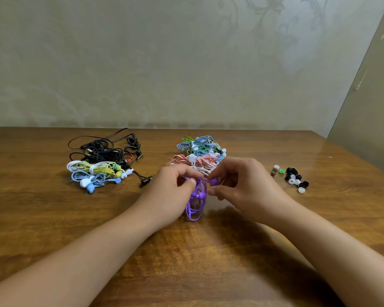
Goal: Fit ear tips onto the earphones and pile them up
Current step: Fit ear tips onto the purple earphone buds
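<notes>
Far left on glossy wooden table: heap of black, yellow and blue earphones, probably the finished pile. Centre: left hand pinching coiled purple earphones, thin rubbery cord dangling to the tabletop; right hand pinching one rounded bud, seemingly steadied for fitting. Behind: striped, tangled sets. Right: small, soft, ring-shaped ear tips, within reach.

Held earphones: purple. Left pile: black, yellow-green, lt blue, white. Centre pile: red/white striped, blue, green. Ear tips: black, clear, one green. Table: brown woodgrain. Wall: beige, floral pattern.
</notes>
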